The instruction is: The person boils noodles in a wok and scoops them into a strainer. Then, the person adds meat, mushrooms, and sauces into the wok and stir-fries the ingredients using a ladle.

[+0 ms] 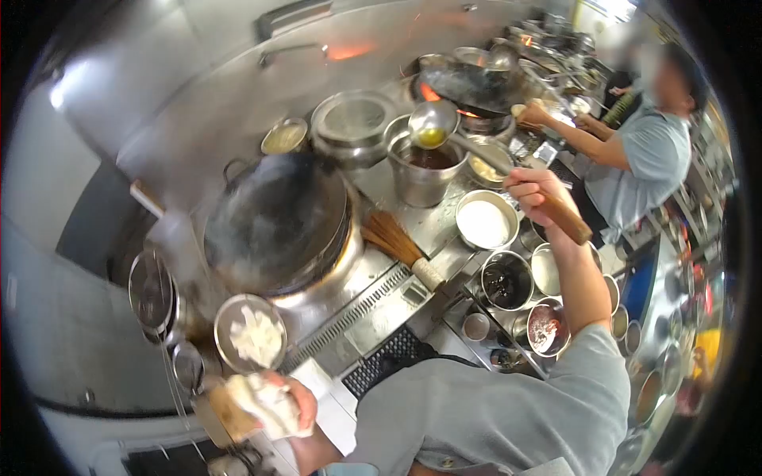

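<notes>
My right hand (540,194) is wrapped round the wooden handle of a ladle (486,155). The ladle's bowl holds some yellow liquid and hangs above a steel pot (425,184) of dark liquid. Low on the left, my left hand (300,403) grips a folded white cloth (270,408); a brown wooden piece (228,412) is beside it. A dark wok (278,222) with haze over it sits on the burner between my hands. Just above the cloth stands a bowl of pale pieces (252,333), whose kind I cannot make out.
A bamboo brush (394,242) lies right of the wok. Seasoning containers, including a pot of white contents (486,220) and one of dark sauce (506,280), stand near my right forearm. At the far right a co-worker (647,151) works by another wok (476,87) with flames.
</notes>
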`<act>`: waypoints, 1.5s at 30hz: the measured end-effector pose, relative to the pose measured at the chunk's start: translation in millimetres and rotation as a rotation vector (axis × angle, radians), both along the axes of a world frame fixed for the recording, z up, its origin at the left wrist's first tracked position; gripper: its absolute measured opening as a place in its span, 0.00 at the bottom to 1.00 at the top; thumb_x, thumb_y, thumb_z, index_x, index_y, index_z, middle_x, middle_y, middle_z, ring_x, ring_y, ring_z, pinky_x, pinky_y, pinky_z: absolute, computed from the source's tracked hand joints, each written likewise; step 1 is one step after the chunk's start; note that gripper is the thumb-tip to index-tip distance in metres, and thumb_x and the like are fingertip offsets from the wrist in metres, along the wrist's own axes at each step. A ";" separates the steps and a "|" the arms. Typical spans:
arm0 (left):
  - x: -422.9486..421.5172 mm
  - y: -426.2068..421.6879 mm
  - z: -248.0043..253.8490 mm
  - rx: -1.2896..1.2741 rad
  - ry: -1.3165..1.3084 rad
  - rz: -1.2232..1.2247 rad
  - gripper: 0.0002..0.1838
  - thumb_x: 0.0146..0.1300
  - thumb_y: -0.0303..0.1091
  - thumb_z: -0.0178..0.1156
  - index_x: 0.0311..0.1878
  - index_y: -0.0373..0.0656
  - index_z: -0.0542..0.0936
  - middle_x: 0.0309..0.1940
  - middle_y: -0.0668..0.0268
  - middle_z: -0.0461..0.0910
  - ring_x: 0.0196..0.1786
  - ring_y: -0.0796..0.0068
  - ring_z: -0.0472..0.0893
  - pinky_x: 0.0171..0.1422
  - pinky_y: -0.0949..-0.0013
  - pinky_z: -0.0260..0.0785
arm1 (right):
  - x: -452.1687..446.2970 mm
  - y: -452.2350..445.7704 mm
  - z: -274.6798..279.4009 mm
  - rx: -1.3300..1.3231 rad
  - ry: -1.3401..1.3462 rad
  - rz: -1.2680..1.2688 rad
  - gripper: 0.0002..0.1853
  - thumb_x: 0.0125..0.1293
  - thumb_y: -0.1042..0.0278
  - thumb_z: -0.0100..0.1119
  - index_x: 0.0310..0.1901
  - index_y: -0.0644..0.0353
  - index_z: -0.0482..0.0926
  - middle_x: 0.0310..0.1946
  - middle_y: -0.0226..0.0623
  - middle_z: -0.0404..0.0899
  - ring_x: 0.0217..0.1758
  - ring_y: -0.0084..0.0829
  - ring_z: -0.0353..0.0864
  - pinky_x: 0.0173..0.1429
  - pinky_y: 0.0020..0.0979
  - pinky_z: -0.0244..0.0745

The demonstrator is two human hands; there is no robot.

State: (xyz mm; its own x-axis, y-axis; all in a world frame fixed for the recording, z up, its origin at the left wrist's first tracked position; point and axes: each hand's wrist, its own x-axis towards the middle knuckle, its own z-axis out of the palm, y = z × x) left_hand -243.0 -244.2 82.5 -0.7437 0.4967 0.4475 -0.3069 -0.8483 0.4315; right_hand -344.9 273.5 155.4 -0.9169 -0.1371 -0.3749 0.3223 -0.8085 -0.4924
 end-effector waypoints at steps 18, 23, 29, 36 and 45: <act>63.8 65.1 136.8 0.263 0.669 -0.162 0.13 0.60 0.33 0.64 0.46 0.42 0.76 0.50 0.34 0.68 0.31 0.54 0.80 0.31 0.62 0.77 | -47.2 -250.2 -82.2 0.787 0.459 0.452 0.18 0.66 0.76 0.53 0.57 0.68 0.67 0.21 0.23 0.64 0.17 0.13 0.60 0.16 0.16 0.56; 79.0 35.2 128.1 0.251 0.670 -0.118 0.15 0.58 0.33 0.65 0.47 0.40 0.75 0.51 0.36 0.67 0.31 0.54 0.80 0.31 0.62 0.77 | -26.9 -232.3 -83.5 0.563 0.457 0.492 0.28 0.64 0.76 0.55 0.66 0.65 0.63 0.18 0.24 0.64 0.15 0.16 0.62 0.15 0.21 0.58; 81.5 17.7 118.4 0.267 0.645 -0.133 0.19 0.57 0.33 0.66 0.49 0.39 0.73 0.52 0.37 0.66 0.30 0.53 0.80 0.31 0.61 0.76 | -28.8 -256.7 -88.8 0.851 0.489 0.435 0.29 0.62 0.77 0.55 0.66 0.66 0.62 0.19 0.25 0.64 0.15 0.17 0.63 0.15 0.20 0.61; 77.9 10.2 116.2 0.265 0.632 -0.195 0.22 0.55 0.33 0.66 0.51 0.37 0.72 0.53 0.40 0.65 0.29 0.53 0.80 0.30 0.61 0.76 | -28.8 -251.8 -83.1 0.780 0.513 0.420 0.29 0.63 0.79 0.55 0.66 0.69 0.61 0.25 0.26 0.67 0.16 0.13 0.61 0.15 0.18 0.58; 52.4 -37.9 78.2 0.137 0.352 -0.222 0.27 0.53 0.33 0.68 0.54 0.35 0.70 0.54 0.43 0.63 0.28 0.53 0.79 0.29 0.60 0.76 | -16.6 -181.5 -52.6 0.724 0.315 0.021 0.24 0.64 0.74 0.57 0.61 0.63 0.67 0.19 0.21 0.63 0.14 0.13 0.61 0.13 0.18 0.57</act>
